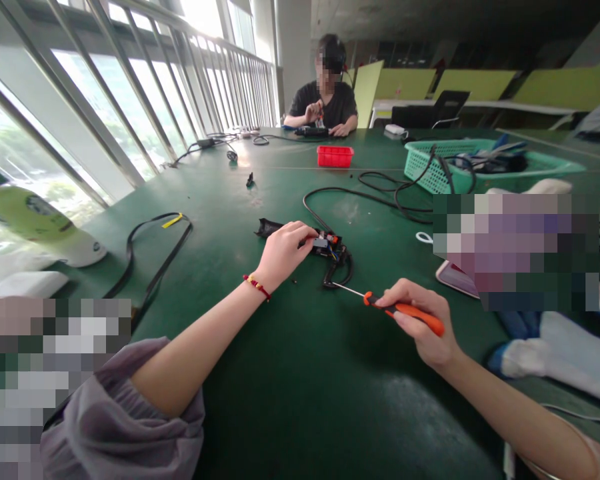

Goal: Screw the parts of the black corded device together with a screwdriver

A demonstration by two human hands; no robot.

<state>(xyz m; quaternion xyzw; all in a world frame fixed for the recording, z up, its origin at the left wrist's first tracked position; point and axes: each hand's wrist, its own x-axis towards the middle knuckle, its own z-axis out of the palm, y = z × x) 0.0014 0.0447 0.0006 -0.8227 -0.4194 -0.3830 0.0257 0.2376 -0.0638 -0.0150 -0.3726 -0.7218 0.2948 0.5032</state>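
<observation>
Leftmost, a green-and-white bottle [43, 223] leans at the edge of the green worktop [290, 373], followed by a black cable [167, 259] with a yellow tag [173, 221]. A small black piece [250, 180] lies farther back. Mid-worktop, the left hand [284, 252] has its fingers curled closed on an opened black device [336, 248] (coloured wires show inside), which lies flat. A red bin [335, 157] stands beyond it, with a co-worker [323, 100] seated across. The right hand [434, 348] is closed around an orange-handled screwdriver [420, 318], its shaft pointing left, tip at the black lead [329, 277] beside the device; I cannot tell whether they touch. Farther right sits a turquoise basket [420, 168] holding cables.
</observation>
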